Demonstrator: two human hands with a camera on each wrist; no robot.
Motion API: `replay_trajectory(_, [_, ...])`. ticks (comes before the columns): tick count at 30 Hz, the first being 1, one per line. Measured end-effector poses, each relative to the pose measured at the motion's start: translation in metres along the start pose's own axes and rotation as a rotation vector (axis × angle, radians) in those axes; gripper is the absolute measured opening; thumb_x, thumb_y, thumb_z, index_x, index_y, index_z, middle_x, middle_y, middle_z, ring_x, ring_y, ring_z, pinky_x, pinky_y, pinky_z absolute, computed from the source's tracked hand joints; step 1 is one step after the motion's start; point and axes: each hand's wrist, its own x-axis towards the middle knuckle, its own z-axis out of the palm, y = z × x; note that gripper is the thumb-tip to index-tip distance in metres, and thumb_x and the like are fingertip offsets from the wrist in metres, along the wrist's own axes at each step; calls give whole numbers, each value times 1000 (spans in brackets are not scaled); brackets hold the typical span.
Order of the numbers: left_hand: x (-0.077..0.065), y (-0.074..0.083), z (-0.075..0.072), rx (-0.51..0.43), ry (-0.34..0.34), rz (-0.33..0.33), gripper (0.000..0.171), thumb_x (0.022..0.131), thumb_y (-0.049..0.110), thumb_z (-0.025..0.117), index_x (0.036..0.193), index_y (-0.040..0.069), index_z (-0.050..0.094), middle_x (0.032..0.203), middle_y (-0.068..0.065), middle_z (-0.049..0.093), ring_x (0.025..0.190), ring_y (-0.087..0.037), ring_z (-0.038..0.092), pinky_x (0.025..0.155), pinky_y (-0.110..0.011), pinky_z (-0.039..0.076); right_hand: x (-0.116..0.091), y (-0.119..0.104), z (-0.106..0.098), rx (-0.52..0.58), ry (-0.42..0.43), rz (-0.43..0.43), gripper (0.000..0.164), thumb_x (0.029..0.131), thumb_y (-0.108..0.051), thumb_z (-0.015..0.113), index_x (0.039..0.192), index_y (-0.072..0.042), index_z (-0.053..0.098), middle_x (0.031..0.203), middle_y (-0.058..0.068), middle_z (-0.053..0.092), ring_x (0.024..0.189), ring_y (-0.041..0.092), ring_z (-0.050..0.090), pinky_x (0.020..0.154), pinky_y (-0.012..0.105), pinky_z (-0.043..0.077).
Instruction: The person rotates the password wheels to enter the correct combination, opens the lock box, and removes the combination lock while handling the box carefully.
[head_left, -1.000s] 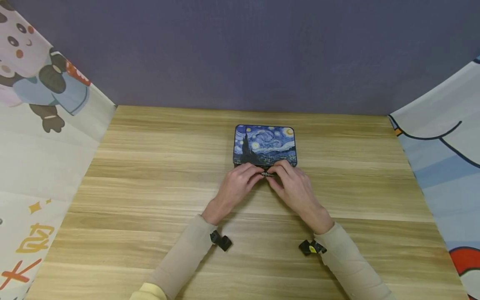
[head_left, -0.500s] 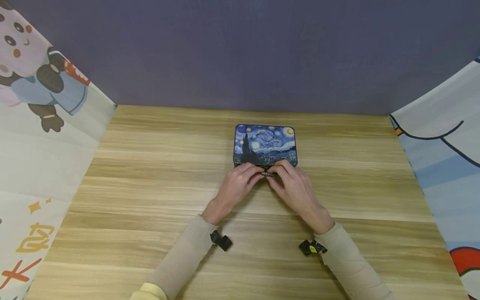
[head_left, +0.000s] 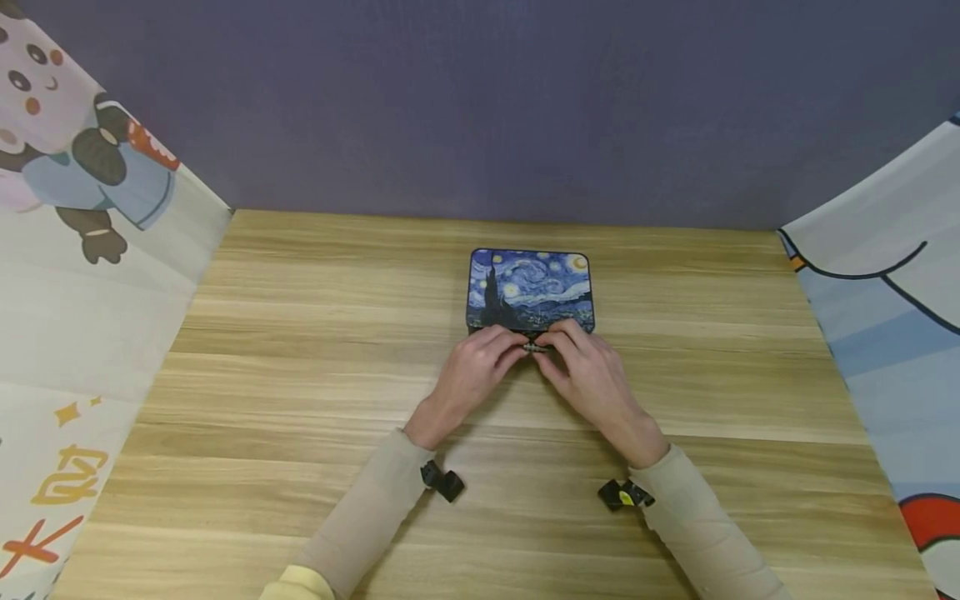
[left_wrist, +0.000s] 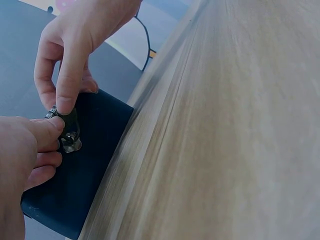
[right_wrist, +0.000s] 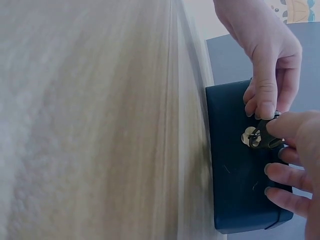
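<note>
A box with a starry night-sky painting on its lid lies shut on the wooden table. Its dark front wall carries a silver clasp plate. From that clasp hangs a small dark combination padlock with silver number dials, partly covered by fingers. My left hand pinches the padlock from the left between thumb and fingers. On the other side my right hand pinches it too, thumb at the dials. In the left wrist view, some left fingers rest against the box front.
The wooden table stretches out around the box. A dark blue-grey panel rises behind it. Cartoon-printed walls stand at the left and right. Each sleeve cuff bears a black wrist camera.
</note>
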Motion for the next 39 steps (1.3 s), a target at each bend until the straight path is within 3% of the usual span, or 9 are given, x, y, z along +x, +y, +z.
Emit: replay_trajectory(39, [0, 0, 0, -13, 16, 12, 16, 94, 13, 77, 108, 7, 76, 100, -4, 76, 91, -17, 73, 86, -26, 62, -5, 2, -1, -30, 14, 3, 24, 84, -12, 87, 102, -3, 73, 102, 11, 66, 71, 24, 65, 59, 39, 58])
